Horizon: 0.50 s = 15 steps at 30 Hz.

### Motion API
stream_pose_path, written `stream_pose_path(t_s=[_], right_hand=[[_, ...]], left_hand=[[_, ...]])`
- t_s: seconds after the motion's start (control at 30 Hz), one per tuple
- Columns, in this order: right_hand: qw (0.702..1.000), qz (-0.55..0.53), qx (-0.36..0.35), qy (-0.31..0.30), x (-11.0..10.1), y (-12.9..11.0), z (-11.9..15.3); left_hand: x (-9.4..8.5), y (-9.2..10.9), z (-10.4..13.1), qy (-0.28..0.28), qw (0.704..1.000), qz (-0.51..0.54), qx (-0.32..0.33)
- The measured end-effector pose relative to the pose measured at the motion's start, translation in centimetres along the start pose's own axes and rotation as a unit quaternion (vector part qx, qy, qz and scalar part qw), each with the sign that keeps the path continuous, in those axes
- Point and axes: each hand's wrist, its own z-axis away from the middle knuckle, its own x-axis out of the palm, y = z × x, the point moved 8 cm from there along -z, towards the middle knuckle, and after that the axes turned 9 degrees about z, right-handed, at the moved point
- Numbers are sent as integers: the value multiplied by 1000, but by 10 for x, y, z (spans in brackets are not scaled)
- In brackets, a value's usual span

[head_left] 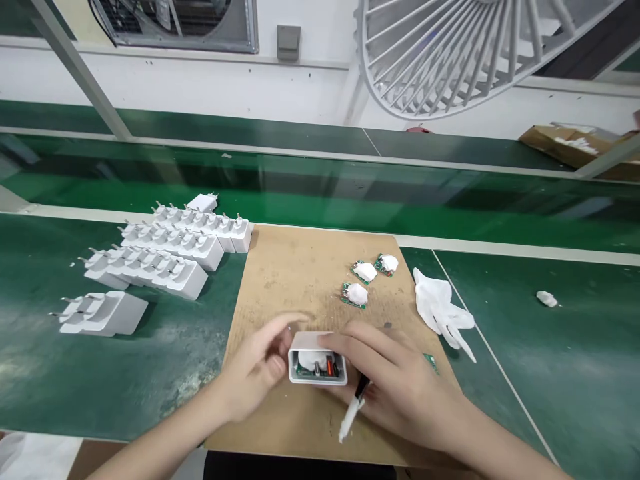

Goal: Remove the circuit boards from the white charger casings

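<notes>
Green counter [535, 327]: I see it span the scene from left to right, a pale line crossing its right part.
Shelf [300, 137]: raised along the far side.
Brown board [290, 273]: flat on the counter, in the middle.
Fan [450, 53]: white, slatted, above the shelf at far right of centre.
Carton [565, 143]: open, at the right end of the shelf.
Right grip [400, 380]: my fingers are closed on the housing's top and right side; a tool is tucked in the same hand.
Left grip [250, 377]: loosely open, fingers part-curled just left of the housing; I cannot tell whether they touch it.
Plug units [183, 277]: white, in slanting rows on the left, prongs pointing left; one lies apart at the far end.
White glove-like piece [440, 307]: crumpled across the board's right edge.
Housing [310, 341]: above the near middle of the board, open end facing me, a lump-topped circuit inside.
Tool [351, 417]: black above, white below, slanting near and left.
Circuit boards [354, 295]: three, white-lumped, on the board's far right part.
White lump [547, 299]: alone on the right.
</notes>
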Motion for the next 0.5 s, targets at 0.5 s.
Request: stream_pose_path(t_s=[0.5], right_hand=[[985, -152, 74, -34, -16, 22, 1]], left_hand=[[15, -6, -1, 3, 984, 171, -42]])
